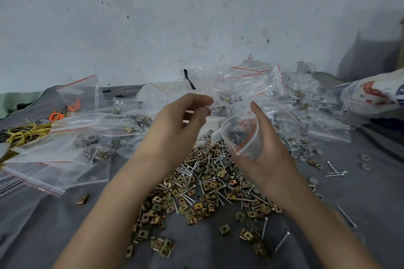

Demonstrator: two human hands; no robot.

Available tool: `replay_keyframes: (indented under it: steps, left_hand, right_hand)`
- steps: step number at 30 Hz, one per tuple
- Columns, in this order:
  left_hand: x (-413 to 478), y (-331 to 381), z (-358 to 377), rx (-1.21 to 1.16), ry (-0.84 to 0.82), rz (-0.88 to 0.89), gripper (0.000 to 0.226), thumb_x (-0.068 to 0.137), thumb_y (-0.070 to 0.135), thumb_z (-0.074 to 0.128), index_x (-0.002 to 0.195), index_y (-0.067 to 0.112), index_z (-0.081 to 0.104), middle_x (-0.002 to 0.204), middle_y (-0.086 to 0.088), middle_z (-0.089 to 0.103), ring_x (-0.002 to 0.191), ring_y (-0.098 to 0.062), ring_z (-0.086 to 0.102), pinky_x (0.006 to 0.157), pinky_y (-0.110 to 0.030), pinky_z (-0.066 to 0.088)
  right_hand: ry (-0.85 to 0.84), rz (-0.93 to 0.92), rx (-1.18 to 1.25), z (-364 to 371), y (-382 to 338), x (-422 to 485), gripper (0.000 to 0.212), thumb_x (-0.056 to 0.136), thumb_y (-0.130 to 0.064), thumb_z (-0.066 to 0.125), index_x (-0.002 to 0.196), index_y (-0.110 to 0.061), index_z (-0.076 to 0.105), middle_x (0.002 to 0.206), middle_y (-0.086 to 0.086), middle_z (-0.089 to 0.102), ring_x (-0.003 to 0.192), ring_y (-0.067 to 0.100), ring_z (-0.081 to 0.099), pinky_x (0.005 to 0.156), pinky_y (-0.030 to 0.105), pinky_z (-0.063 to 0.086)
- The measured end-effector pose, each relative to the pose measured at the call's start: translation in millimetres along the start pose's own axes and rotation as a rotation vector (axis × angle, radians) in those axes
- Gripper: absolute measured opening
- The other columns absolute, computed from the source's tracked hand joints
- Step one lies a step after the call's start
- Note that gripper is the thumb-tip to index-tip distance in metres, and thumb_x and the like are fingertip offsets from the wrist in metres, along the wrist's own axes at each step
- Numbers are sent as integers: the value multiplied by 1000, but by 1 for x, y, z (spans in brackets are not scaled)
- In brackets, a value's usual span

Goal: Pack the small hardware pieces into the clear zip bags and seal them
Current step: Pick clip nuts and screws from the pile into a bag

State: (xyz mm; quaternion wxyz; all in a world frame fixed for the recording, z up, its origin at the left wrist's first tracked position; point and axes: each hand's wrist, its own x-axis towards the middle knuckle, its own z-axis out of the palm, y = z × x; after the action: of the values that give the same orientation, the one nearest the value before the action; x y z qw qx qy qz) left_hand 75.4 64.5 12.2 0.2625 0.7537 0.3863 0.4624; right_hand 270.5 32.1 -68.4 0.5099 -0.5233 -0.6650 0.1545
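The right hand (265, 155) holds a clear zip bag (240, 133), its mouth wide open, over the hardware pile (207, 183) in the middle of the grey cloth (349, 181). The left hand (181, 120) curls its fingers beside it; I cannot tell whether they pinch anything.

Hardware heap (209, 185) at centre — bags (65, 150) left and behind, perhaps cords (28, 132) far left

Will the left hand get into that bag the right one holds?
Likely yes: the right hand holds the zip bag with its mouth open, and nothing lies between it and the left hand.
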Motion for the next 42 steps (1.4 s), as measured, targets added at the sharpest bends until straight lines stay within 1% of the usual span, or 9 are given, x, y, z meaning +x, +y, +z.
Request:
replay_keyframes:
  steps: [4, 10, 16, 20, 25, 29, 33, 36, 42]
  left_hand:
    - [-18, -27, -16, 285, -249, -109, 14, 99, 36, 52, 102, 47, 59, 90, 25, 64, 83, 10, 60, 63, -10, 50]
    - [-57, -66, -12, 565, -550, -31, 15, 98, 31, 55, 106, 40, 65, 89, 29, 58, 85, 14, 53, 72, -4, 39]
    - [-67, -80, -4, 703, -486, 18, 28, 104, 39, 40, 126, 35, 56, 111, 13, 50, 108, -4, 51, 94, -23, 41]
    - [-66, -78, 9, 842, -408, 55, 28, 104, 41, 38, 126, 34, 52, 115, 11, 48, 112, -9, 53, 87, -27, 46]
    - [-63, -79, 14, 852, -391, 28, 23, 102, 41, 43, 120, 35, 56, 113, 12, 46, 103, -10, 57, 78, -28, 50]
    - [-55, -79, 8, 523, -261, -142, 16, 99, 38, 52, 107, 32, 65, 99, 15, 65, 83, -1, 61, 75, -23, 52]
    - [-42, -68, 4, -407, -56, -542, 14, 92, 28, 64, 93, 20, 76, 92, 1, 76, 66, -4, 61, 57, -19, 50]
    - [-36, -60, 9, -1000, -7, -737, 17, 83, 19, 67, 95, 8, 72, 94, -6, 74, 63, -6, 63, 55, -18, 53]
    - [-33, -56, 13, -1133, -66, -807, 24, 89, 17, 62, 74, 12, 80, 89, 0, 74, 62, -4, 63, 55, -17, 53]
  right_hand:
    - [-7, 11, -34, -1, -2, -1, 93, 86, -45, 74, 150, -61, 9, 155, -17, 38, 139, 3, 40, 113, 38, 39]
    - [-12, 26, -46, -2, -2, -1, 95, 83, -44, 72, 152, -58, 9, 156, -17, 36, 140, -2, 36, 110, 25, 32]
    - [-33, 38, -28, 1, -4, 0, 95, 85, -39, 73, 151, -60, 8, 157, -20, 31, 140, -1, 35, 108, 24, 32]
    - [-40, 40, -19, 3, -6, 1, 96, 80, -42, 70, 151, -59, 9, 157, -17, 33, 141, 4, 38, 116, 40, 36]
    - [-38, 37, 2, 3, -5, 2, 95, 81, -45, 70, 151, -61, 9, 157, -18, 34, 143, 0, 35, 118, 44, 35]
    - [-24, 35, 20, 3, -5, 2, 92, 82, -49, 70, 150, -62, 10, 156, -18, 36, 141, -1, 37, 115, 38, 38]
    - [10, 36, 14, 0, -3, 3, 92, 85, -45, 74, 150, -60, 12, 152, -16, 41, 135, -6, 40, 105, 14, 33]
    - [20, 43, 38, -2, -1, 3, 94, 87, -31, 78, 151, -58, 15, 153, -14, 42, 136, -5, 40, 106, 14, 33]
    - [85, 84, 99, -4, -6, 5, 86, 78, -49, 69, 147, -61, 18, 143, -16, 50, 127, -5, 48, 98, 15, 38]
